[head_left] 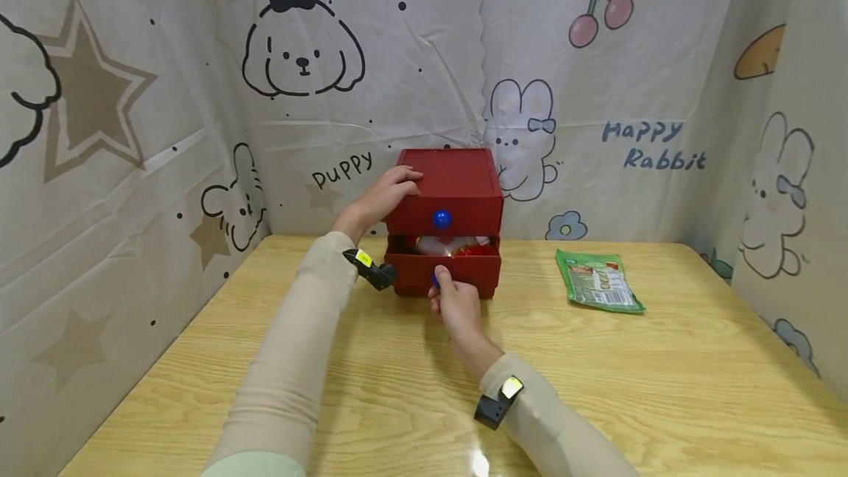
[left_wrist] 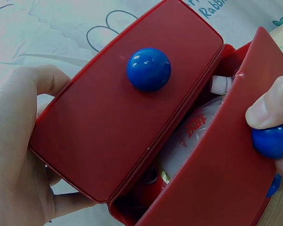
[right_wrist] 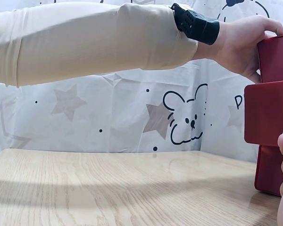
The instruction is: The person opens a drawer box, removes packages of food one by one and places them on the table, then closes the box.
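Observation:
A red drawer cabinet [head_left: 457, 171] stands at the back of the table. Its pulled-out drawer [head_left: 467, 271] sits below a closed top drawer with a blue knob [left_wrist: 148, 69]. My left hand [head_left: 380, 201] grips the cabinet's upper left side, fingers bent over the top. With thumb and fingers, my right hand [head_left: 460, 308] pinches the blue knob [left_wrist: 273, 140] of the pulled-out drawer. Inside it lie a pale plastic bottle [left_wrist: 191, 134] with a white cap and red lettering, and a red item [left_wrist: 146, 194], partly hidden by the drawer front.
A green packet [head_left: 599, 282] lies on the wooden table [head_left: 397, 389], to the right of the cabinet. Another blue knob [left_wrist: 274, 185] shows lower down, partly hidden behind the drawer front. Printed cloth [head_left: 424, 57] hangs behind the table and along its sides.

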Available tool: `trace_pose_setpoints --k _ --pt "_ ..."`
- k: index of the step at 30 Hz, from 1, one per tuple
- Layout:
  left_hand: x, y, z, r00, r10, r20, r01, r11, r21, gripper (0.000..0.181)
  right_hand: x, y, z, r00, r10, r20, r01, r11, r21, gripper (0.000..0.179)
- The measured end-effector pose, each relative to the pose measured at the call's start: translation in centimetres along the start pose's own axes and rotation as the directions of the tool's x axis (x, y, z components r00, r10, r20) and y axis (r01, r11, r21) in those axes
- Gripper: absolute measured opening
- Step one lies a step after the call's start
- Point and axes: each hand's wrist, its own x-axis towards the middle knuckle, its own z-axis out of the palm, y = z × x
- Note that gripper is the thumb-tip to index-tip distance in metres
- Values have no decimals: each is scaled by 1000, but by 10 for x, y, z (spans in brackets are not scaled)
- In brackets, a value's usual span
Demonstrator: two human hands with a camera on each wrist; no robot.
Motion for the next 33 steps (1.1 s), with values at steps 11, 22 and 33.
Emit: trace_pose_setpoints --k 11,22,33 --pt "0 4 -4 1000 -14 4 14 1000 -3 53 -4 -4 2 1000 17 -1 -17 999 35 52" --pt "0 0 0 999 -30 10 30 999 -9 53 -14 -1 -3 999 38 22 -39 998 42 50" --pt "-1 0 1 999 -32 4 32 999 -2 53 -20 2 -3 999 24 26 -26 997 66 49"
